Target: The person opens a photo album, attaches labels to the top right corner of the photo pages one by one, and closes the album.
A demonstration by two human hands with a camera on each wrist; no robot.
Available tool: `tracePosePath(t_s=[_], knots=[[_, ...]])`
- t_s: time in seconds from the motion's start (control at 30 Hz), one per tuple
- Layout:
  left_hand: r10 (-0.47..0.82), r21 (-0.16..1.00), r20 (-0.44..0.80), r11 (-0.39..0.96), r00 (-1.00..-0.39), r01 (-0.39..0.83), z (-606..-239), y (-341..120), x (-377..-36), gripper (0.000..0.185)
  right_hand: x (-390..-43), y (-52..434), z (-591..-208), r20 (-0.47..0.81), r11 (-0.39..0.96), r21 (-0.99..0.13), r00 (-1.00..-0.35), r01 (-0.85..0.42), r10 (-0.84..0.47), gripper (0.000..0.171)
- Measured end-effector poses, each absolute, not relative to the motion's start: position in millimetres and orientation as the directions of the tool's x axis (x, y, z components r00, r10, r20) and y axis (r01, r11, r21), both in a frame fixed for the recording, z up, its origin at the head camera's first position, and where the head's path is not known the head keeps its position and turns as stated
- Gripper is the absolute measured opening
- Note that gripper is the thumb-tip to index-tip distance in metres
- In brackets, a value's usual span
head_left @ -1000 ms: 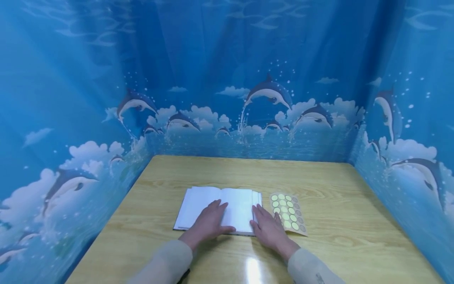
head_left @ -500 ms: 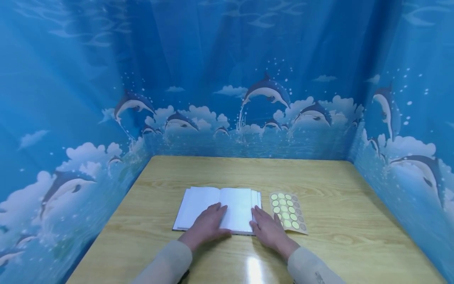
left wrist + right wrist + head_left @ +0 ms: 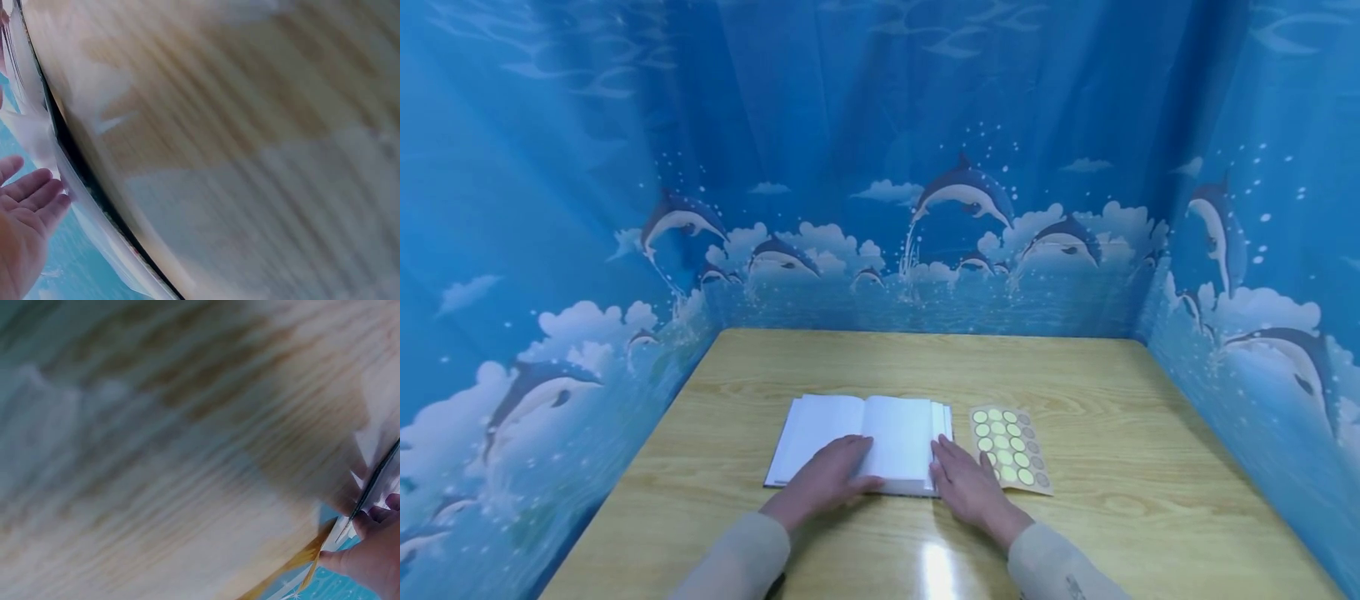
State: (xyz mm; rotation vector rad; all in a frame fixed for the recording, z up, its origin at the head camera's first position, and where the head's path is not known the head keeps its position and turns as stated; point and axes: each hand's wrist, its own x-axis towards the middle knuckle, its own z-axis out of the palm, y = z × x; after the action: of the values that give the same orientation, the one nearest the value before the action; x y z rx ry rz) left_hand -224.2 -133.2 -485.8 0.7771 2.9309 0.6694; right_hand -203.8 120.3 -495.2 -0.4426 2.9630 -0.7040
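An open book with blank white pages (image 3: 898, 433) lies on the table. My left hand (image 3: 827, 477) rests over the lower part of the left page and the fold, its fingers relaxed. In the left wrist view the left hand (image 3: 28, 225) shows its fingertips at the book's pages. With fingers fairly straight, my right hand (image 3: 972, 487) touches the right edge of the pages. Just beyond its little finger lies a sheet of round yellow-green stickers (image 3: 1011, 442), partly covered by that hand. The right wrist view has the right hand (image 3: 372, 550) beside the book's dark cover edge.
The wood-grain table (image 3: 1120, 433) extends around the book. Blue curtains (image 3: 820, 167) printed with dolphins stand behind it and along both sides.
My left hand has slid a little toward the lower left, uncovering more of the right page. The right hand, the book and the sticker sheet have hardly moved.
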Motion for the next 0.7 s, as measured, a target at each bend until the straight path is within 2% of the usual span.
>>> tracePosePath(t_s=[0.2,0.4,0.7], knots=[[0.488,0.437,0.132,0.753,-0.863,0.492,-487,-140,-222,0.063,-205,121,-497,-0.009,0.857,-0.447,-0.956,-0.259,-0.293,0.053],[0.482,0.459,0.147,0.74,-0.864,0.491,-488,-146,-222,0.062,-206,120,-499,-0.014,0.862,-0.433,-0.955,-0.263,-0.298,0.057],[0.482,0.406,0.193,0.754,-0.855,0.517,-489,-143,-218,0.057,-205,119,-496,-0.003,0.863,-0.427,-0.954,-0.27,-0.299,0.056]])
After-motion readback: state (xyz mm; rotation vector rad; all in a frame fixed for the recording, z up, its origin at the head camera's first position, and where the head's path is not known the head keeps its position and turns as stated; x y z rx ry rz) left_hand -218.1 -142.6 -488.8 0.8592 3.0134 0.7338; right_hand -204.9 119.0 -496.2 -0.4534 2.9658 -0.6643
